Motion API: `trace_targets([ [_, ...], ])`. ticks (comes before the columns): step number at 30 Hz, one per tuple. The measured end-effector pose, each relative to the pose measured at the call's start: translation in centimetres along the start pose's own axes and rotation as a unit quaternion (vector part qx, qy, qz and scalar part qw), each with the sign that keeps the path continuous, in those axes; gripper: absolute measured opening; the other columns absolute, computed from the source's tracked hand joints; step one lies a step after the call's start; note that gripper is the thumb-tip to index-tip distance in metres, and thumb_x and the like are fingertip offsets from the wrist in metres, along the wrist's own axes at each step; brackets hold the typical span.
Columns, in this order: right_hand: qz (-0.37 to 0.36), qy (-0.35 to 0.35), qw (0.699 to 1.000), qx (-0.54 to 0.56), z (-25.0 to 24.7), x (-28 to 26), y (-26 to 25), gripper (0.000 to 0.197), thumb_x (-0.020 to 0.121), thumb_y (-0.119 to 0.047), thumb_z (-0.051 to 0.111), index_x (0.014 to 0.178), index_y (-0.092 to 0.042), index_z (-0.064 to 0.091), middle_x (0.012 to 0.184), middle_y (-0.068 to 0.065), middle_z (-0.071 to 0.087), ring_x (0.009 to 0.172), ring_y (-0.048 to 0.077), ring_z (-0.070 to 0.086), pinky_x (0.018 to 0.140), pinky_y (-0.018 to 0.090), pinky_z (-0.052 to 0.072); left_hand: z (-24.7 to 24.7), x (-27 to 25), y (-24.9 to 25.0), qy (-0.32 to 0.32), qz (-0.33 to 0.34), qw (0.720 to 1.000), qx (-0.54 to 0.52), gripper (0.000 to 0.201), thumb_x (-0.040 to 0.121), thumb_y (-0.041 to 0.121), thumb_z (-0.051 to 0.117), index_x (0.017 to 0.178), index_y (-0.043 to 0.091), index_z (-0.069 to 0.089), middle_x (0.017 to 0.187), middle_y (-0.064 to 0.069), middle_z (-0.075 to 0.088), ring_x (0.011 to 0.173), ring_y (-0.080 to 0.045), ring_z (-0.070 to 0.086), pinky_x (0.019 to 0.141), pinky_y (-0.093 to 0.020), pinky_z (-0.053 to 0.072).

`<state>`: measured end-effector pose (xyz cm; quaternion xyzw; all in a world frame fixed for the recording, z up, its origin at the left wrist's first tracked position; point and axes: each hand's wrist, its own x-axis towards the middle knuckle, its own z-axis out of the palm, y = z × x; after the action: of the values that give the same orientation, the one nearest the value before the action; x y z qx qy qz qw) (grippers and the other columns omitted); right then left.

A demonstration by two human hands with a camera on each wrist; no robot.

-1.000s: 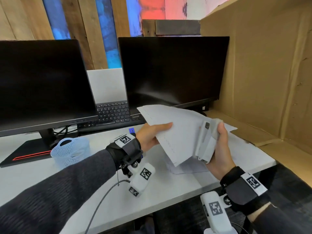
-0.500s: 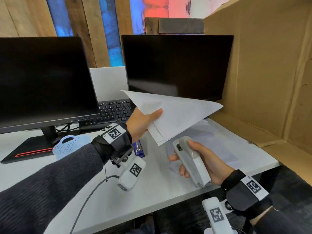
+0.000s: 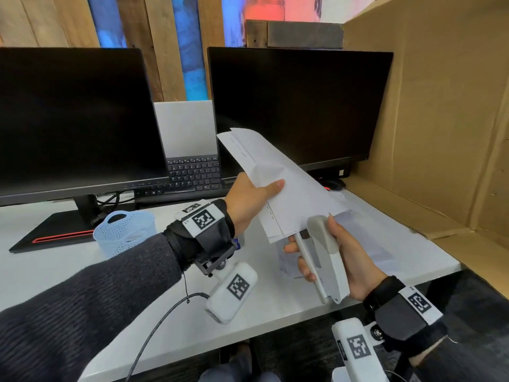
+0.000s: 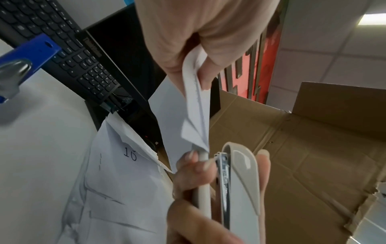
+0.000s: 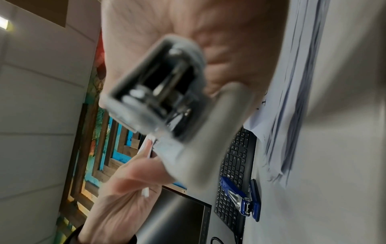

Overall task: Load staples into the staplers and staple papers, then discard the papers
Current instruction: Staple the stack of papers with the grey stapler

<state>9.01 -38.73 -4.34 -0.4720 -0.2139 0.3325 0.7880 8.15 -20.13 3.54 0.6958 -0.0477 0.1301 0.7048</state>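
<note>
My left hand (image 3: 260, 194) pinches a sheaf of white papers (image 3: 292, 186) and holds it tilted above the desk, thumb on top. My right hand (image 3: 340, 245) grips a white and grey stapler (image 3: 327, 260), nose up, thumb on its top and fingers round its base. The lower corner of the papers (image 4: 197, 115) touches the front end of the stapler (image 4: 242, 189), at its mouth. More white papers (image 4: 125, 184) lie on the desk below. A blue stapler (image 5: 240, 201) lies open by the keyboard.
Two dark monitors (image 3: 297, 106) and a black keyboard (image 3: 192, 175) stand at the back of the white desk (image 3: 137, 285). A light blue basket (image 3: 124, 232) sits at the left. A large open cardboard box (image 3: 440, 119) walls the right side.
After a squeeze on the papers' edge, my right hand dropped away with the stapler. It has now brought it up to the lower corner, while my left hand turned the papers.
</note>
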Motion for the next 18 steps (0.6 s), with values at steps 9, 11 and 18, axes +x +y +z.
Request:
trace_targets([
  [9,-0.002,-0.008,0.999,0.035,0.8,-0.1,-0.2,0.08,0.057,-0.061,0.08,0.119,-0.011,0.069,0.104,0.021,0.067,0.077,0.027,0.062,0.058,0.033,0.053,1.0,-0.4,0.0,-0.007,-0.013,1.0,0.014,0.039,0.092,0.003,0.059,0.131,-0.001,0.052,0.126,-0.018,0.062,0.114,-0.033,0.062,0.098,-0.047,0.05],
  [11,-0.005,-0.008,0.999,0.044,1.0,0.1,0.0,0.078,0.06,-0.057,0.081,0.121,-0.011,0.066,0.102,0.021,0.065,0.079,0.028,0.059,0.058,0.035,0.051,1.2,-0.4,0.0,-0.007,-0.017,1.0,0.017,0.041,0.092,0.004,0.06,0.132,0.0,0.051,0.126,-0.018,0.062,0.114,-0.033,0.062,0.099,-0.049,0.05],
  [18,-0.019,0.032,0.999,0.021,1.0,0.1,0.2,0.061,0.065,-0.06,0.075,0.105,-0.014,0.075,0.085,0.016,0.063,0.072,0.024,0.059,0.052,0.032,0.049,1.2,-0.4,-0.4,-0.006,-0.031,0.999,0.014,0.043,0.092,0.005,0.06,0.133,0.003,0.051,0.127,-0.015,0.062,0.115,-0.031,0.061,0.1,-0.05,0.048],
])
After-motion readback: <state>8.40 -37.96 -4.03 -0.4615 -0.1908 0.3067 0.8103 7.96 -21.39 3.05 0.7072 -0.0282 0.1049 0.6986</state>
